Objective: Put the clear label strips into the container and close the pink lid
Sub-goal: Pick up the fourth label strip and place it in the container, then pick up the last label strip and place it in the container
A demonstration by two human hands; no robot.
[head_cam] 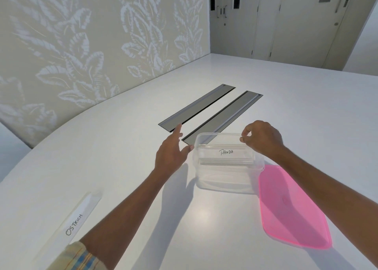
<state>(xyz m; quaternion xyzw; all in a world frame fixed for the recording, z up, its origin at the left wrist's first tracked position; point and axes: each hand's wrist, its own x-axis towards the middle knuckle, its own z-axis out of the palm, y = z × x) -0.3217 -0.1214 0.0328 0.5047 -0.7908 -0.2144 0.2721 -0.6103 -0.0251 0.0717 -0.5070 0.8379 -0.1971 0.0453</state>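
Clear rectangular plastic container | left hand spread beside | right hand pinched at far rim, hold untellable | "PANDA" clear label strip inside: best laid flat.

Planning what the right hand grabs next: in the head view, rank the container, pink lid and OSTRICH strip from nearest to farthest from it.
From the right hand:
1. Container: fingers at its far right rim.
2. Pink lid: on the table, right of the container.
3. OSTRICH strip: far left, near edge.

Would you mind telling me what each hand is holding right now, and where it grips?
The right hand pinches the far right rim of the clear container. The left hand is open beside the container's left wall and holds nothing.
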